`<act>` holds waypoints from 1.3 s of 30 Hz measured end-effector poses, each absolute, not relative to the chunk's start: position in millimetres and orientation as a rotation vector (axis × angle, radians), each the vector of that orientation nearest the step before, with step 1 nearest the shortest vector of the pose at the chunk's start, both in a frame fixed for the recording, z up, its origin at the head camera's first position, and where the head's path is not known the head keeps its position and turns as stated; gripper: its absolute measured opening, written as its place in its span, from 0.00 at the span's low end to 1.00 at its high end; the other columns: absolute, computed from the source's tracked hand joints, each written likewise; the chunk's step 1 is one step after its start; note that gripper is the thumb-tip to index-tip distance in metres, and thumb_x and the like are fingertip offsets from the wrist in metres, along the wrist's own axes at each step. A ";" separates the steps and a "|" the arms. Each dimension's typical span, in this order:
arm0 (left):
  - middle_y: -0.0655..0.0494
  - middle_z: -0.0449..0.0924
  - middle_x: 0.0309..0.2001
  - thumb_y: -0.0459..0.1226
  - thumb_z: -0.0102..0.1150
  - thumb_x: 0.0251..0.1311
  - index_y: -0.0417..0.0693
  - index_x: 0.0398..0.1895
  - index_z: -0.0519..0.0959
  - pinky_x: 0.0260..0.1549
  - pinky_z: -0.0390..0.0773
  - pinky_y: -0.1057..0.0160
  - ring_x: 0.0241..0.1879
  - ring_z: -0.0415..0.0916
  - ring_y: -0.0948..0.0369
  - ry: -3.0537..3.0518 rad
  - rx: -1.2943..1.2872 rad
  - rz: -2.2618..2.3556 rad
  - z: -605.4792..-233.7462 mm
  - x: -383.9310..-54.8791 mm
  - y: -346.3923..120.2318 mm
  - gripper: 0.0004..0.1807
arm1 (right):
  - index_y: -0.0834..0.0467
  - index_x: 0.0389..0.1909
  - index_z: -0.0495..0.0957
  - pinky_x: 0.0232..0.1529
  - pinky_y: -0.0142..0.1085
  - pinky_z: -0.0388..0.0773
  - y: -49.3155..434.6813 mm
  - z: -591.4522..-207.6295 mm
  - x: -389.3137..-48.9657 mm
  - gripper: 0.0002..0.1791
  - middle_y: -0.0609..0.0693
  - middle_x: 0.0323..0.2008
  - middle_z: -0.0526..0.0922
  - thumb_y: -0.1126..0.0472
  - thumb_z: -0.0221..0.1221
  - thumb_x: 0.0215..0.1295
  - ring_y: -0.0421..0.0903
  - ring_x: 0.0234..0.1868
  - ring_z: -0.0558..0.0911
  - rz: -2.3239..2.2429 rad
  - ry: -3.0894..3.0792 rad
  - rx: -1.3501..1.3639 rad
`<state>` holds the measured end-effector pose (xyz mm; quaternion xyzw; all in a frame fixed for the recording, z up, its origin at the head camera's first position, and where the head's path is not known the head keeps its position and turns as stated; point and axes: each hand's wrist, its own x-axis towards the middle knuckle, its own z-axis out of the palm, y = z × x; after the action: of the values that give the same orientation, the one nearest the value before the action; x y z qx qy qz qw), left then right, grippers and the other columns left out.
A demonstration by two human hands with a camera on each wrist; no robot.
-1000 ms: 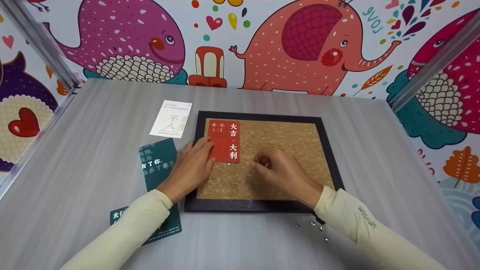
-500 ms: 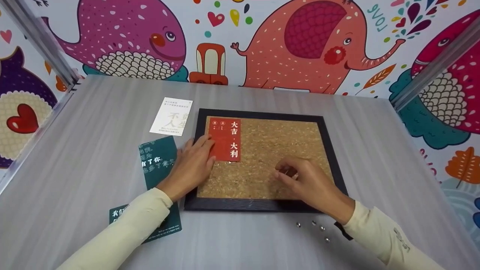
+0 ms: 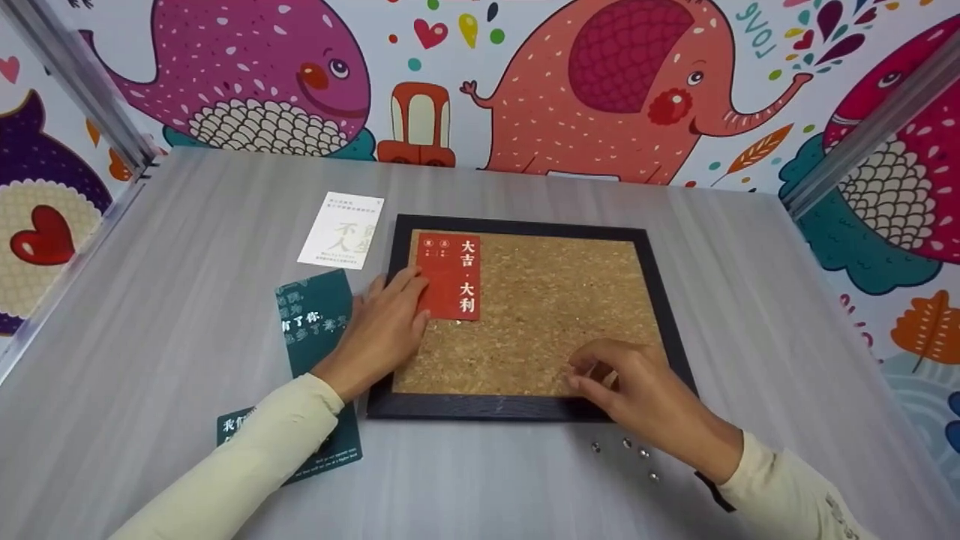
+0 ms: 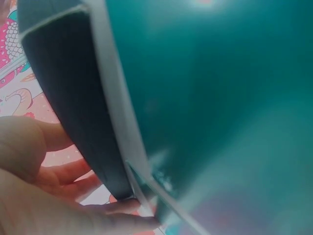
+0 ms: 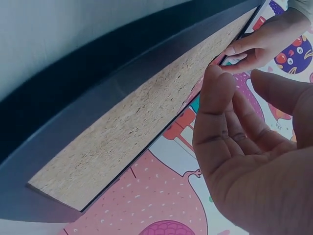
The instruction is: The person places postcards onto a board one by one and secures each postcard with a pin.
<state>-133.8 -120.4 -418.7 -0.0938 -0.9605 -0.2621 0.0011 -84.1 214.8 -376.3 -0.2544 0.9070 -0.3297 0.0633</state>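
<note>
A black-framed corkboard [image 3: 555, 330] lies on the table in the head view. A red card [image 3: 448, 281] with white characters sits in its upper left. My left hand [image 3: 386, 326] rests across the frame's left edge, fingertips on the red card's left side. In the left wrist view the dark frame edge [image 4: 68, 93] runs beside its fingers. Over the board's lower right, my right hand [image 3: 649, 386] has loosely bent fingers. The right wrist view shows its thumb apart from the fingertips, with nothing visible between them. Several small silver pins [image 3: 626, 443] lie below it on the table.
Left of the board lie a white card [image 3: 343, 229] and a dark green card [image 3: 315, 322], partly under my left arm. Another green card [image 3: 232, 424] shows beside my left sleeve. Cartoon-printed walls [image 3: 600, 82] enclose the table's back and sides.
My right hand has moved from beside the red card to the right and toward me, nearing the pins. The left hand and the red card have stayed in place.
</note>
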 end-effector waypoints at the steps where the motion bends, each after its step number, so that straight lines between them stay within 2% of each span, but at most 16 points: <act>1: 0.40 0.67 0.81 0.37 0.63 0.79 0.36 0.77 0.75 0.70 0.63 0.21 0.77 0.63 0.30 -3.016 -0.293 -0.819 -418.8 -133.9 -120.9 0.28 | 0.55 0.43 0.89 0.35 0.34 0.87 215.0 -376.2 -82.6 0.03 0.42 0.39 0.91 0.64 0.73 0.73 0.37 0.36 0.87 -0.991 2.739 -0.766; 7: 0.40 0.67 0.81 0.37 0.62 0.79 0.36 0.77 0.75 0.70 0.65 0.24 0.77 0.64 0.31 -3.027 -0.298 -0.808 -418.7 -134.5 -120.4 0.27 | 0.52 0.42 0.89 0.36 0.33 0.86 215.5 -376.5 -73.3 0.04 0.39 0.39 0.90 0.64 0.73 0.73 0.35 0.36 0.86 -0.954 2.732 -0.736; 12: 0.40 0.66 0.82 0.38 0.63 0.79 0.37 0.78 0.74 0.72 0.64 0.23 0.77 0.63 0.31 -3.034 -0.301 -0.820 -417.6 -135.2 -118.2 0.29 | 0.52 0.44 0.90 0.35 0.33 0.86 217.2 -380.3 -65.0 0.06 0.42 0.42 0.91 0.65 0.74 0.71 0.33 0.35 0.86 -0.968 2.718 -0.769; 20: 0.40 0.66 0.82 0.38 0.62 0.79 0.37 0.78 0.73 0.72 0.61 0.21 0.78 0.61 0.29 -3.046 -0.299 -0.813 -418.4 -135.8 -117.9 0.29 | 0.53 0.42 0.89 0.32 0.32 0.85 222.4 -387.3 -52.4 0.06 0.44 0.40 0.90 0.66 0.75 0.69 0.32 0.34 0.84 -0.967 2.710 -0.787; 26: 0.39 0.67 0.81 0.38 0.63 0.79 0.36 0.77 0.75 0.69 0.65 0.19 0.76 0.64 0.31 -3.034 -0.310 -0.783 -417.9 -135.0 -118.2 0.28 | 0.51 0.39 0.89 0.34 0.33 0.85 229.2 -393.6 -39.7 0.10 0.39 0.38 0.89 0.67 0.77 0.65 0.32 0.36 0.84 -0.869 2.790 -0.875; 31: 0.40 0.65 0.82 0.38 0.63 0.79 0.37 0.78 0.74 0.71 0.62 0.19 0.78 0.63 0.32 -3.051 -0.279 -0.805 -416.6 -134.8 -117.9 0.29 | 0.47 0.38 0.90 0.32 0.33 0.82 235.0 -391.6 -33.9 0.09 0.34 0.34 0.85 0.65 0.77 0.66 0.30 0.34 0.81 -0.736 2.747 -0.776; 39: 0.41 0.65 0.83 0.38 0.62 0.80 0.37 0.79 0.73 0.72 0.59 0.19 0.79 0.61 0.32 -3.051 -0.264 -0.826 -416.5 -133.2 -118.9 0.29 | 0.47 0.36 0.92 0.32 0.33 0.82 241.5 -392.2 -29.3 0.10 0.36 0.34 0.87 0.67 0.77 0.65 0.30 0.35 0.82 -0.647 2.723 -0.776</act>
<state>-133.2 -118.9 -416.5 -0.0833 -0.9618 -0.2604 -0.0154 -29.3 241.5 -392.2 -0.2654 0.9310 -0.2211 0.1184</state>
